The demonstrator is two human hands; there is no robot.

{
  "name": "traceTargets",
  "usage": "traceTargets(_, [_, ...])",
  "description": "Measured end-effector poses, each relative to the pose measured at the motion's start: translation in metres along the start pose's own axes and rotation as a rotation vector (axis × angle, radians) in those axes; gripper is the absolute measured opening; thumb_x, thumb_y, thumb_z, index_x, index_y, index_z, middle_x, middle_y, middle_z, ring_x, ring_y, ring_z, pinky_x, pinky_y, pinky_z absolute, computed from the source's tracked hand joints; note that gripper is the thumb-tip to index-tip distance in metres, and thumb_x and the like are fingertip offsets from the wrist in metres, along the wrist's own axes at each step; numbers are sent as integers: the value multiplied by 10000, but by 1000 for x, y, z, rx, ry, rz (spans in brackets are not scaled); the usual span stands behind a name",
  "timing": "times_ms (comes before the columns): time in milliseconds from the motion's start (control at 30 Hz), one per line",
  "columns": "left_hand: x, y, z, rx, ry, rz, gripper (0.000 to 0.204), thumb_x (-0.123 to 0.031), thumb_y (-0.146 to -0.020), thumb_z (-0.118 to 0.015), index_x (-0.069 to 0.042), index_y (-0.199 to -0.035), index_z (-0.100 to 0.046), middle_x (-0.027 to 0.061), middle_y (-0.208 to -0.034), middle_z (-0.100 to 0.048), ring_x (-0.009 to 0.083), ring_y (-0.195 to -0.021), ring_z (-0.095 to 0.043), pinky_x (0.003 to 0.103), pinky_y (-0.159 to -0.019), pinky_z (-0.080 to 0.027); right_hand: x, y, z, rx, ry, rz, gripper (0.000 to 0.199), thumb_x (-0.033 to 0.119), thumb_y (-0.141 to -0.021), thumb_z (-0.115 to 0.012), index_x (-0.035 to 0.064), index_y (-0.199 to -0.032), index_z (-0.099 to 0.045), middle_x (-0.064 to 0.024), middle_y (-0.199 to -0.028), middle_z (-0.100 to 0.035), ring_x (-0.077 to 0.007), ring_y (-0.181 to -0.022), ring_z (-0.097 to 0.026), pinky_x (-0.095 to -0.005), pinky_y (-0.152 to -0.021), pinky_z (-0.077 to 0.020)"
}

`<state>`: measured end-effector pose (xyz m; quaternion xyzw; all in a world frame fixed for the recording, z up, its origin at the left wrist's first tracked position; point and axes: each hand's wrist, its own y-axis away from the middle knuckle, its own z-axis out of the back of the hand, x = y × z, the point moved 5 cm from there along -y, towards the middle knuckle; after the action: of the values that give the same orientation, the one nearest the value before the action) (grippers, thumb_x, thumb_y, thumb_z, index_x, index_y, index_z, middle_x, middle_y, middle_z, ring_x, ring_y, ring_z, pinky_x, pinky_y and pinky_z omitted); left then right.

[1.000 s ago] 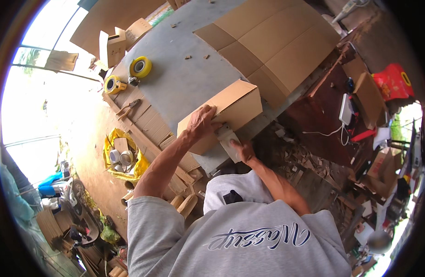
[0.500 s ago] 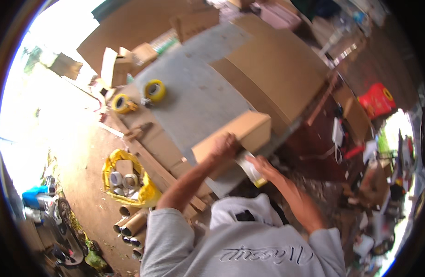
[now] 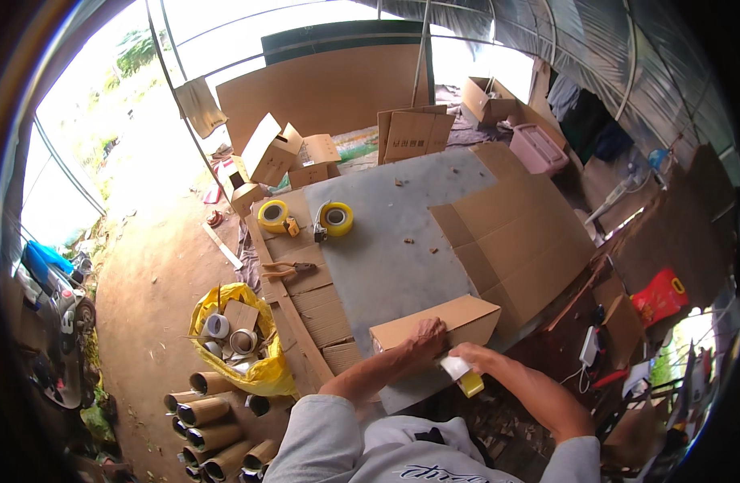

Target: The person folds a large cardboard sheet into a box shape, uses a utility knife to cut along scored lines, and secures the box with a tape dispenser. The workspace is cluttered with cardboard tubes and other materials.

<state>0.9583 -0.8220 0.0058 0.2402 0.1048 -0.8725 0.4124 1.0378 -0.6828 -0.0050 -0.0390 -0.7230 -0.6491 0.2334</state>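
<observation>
Lying near the worktop's near edge: closed carton. Left hand rests on its top, fingers curled, grip undeterminable; right hand has its fingers around a white-and-yellow tape dispenser beside the carton. Flattened cardboard lies just beyond; pliers and two yellow tape rolls, farther left. Dark lettering marks an upright folded carton.

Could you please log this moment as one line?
Left hand: on cardboard box | right hand: holding tape dispenser | nearby: pliers, flattened cardboard, yellow tape rolls
</observation>
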Motion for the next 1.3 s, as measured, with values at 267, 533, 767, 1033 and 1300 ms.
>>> traceTargets(267, [-33, -19, -30, 82, -245, 62, 339, -157, -705, -687, 34, -985, -664, 165, -884, -684, 313, -821, -680, 420, -660, -508, -41, 7, -49, -3, 100, 82, 346, 357, -980, -603, 24, -1012, -688, -114, -911, -712, -259, -726, -675, -450, -668, -546])
traceTargets(533, [0, -13, -35, 7, -44, 126, 591, -365, -819, -708, 22, -1241, -561, 180, -1111, -660, 356, -1019, -651, 506, -883, -504, -121, 19, 19, -117, 49, 397, 351, 356, -959, -679, 11, -962, -743, -41, -808, -691, -144, -681, -631, -364, -614, -504])
traceTargets(767, [-13, 44, 37, -254, -119, -39, 353, -180, -884, -587, 35, -1164, -592, 254, -1114, -670, 406, -1061, -638, 506, -892, -504, -148, 113, 55, -421, -102, 473, 475, 462, -910, -670, -12, -923, -704, -37, -801, -657, -121, -737, -573, -320, -673, -463])
traceTargets(1033, [-154, 70, -6, -215, 974, 340, 419, -293, -995, -638, 26, -1267, -629, 170, -1243, -684, 313, -1171, -631, 435, -997, -497, -155, 185, 83, -390, -223, 820, 489, 421, -906, -714, -31, -1093, -691, -106, -930, -724, -195, -839, -651, -330, -774, -519])
traceTargets(1300, [-223, 31, -18, 120, 1519, 447, 202, -215, -997, -668, -23, -984, -730, 54, -928, -720, 141, -871, -659, 312, -819, -537, -154, 220, 114, -309, 34, 996, 495, 400, -901, -726, -47, -1093, -640, -192, -894, -717, -282, -812, -712, -375, -749, -550])
